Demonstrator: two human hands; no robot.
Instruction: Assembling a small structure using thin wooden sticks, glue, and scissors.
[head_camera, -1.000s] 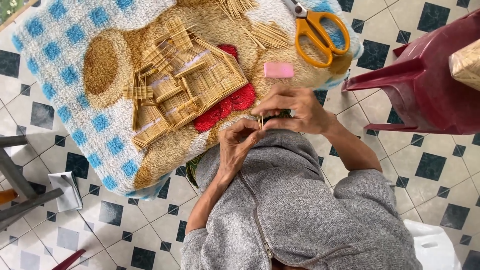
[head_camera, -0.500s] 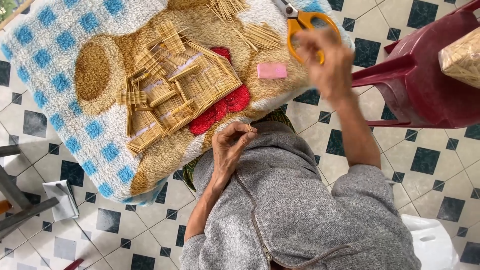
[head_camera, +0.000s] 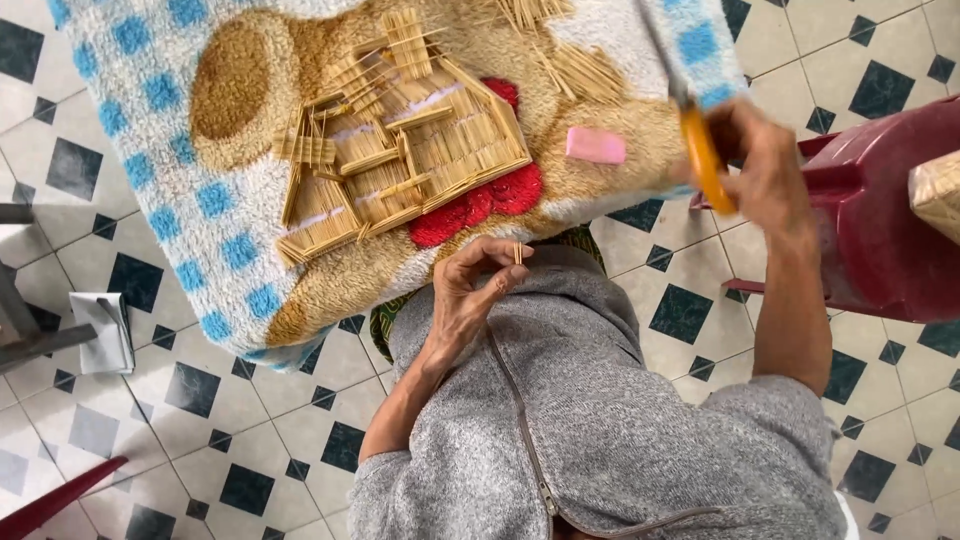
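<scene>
— From the head camera, what is each hand doing?

— The left hand pinches a small bundle of short sticks between thumb and fingertips, held upright just above the grey jacket. The right hand is closed around the orange-handled scissors, lifted beside the dark red plastic chair; their blades point up and away (blurred, so I can't tell whether they are parted).

— And the model?

— The little stick house lies flat on the bear-patterned rug, near a pink eraser-like block, with loose sticks heaped beyond it.

— Which step would you call this?

— Trimming, I'd judge: scissors in hand, bundle ready but well apart from them. The next move calls for bringing blades and stick ends together squarely, with the pinch kept firm so the sticks don't splay.
</scene>
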